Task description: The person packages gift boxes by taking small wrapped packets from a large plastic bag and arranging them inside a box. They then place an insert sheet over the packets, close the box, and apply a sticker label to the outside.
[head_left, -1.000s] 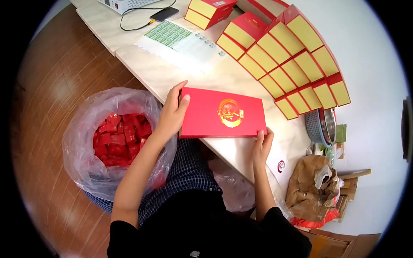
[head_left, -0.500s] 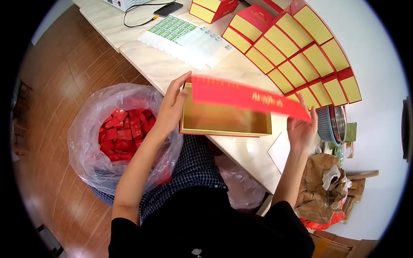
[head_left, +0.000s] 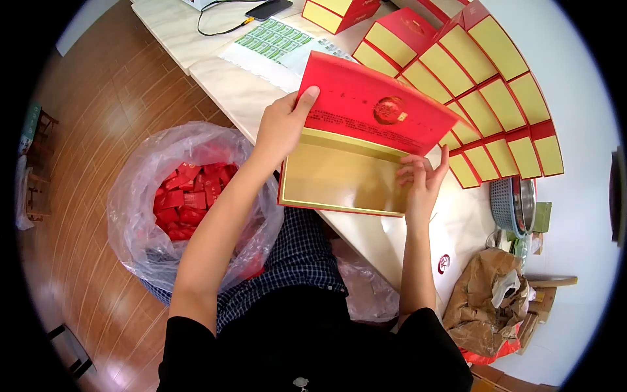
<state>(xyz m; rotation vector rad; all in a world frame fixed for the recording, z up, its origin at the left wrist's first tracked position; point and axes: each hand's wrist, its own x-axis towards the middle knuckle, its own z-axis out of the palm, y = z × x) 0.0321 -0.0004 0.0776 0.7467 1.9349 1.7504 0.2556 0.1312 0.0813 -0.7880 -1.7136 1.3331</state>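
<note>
two hands are working one gift box at the near edge of the worktop [head_left: 235, 98]. the left hand [head_left: 282, 127] is gripping the red lid [head_left: 375, 104] at its left end, fingers [head_left: 307, 97] curled over the top corner, holding the lid tilted up above the box. the right hand [head_left: 421, 179] is sitting at the right end of the gold box base [head_left: 339, 175], fingers bent and touching the box rim just under the lid's lower edge; whether they are pinching it cannot be told. the box base is lying open on the worktop edge, gold inside showing, right in front of the person. a gold emblem is showing on the lid face. a fanned row of open red and yellow boxes [head_left: 483, 85] is lying behind the lid to the right. a sheet of green stickers [head_left: 274, 36] is lying at the far side, with a phone [head_left: 269, 9] beyond it. a clear plastic bag of red packets [head_left: 186, 196] is standing on the floor by the person's left arm. a metal strainer bowl [head_left: 513, 206] and a brown paper bag [head_left: 486, 300] are sitting off to the right.
</note>
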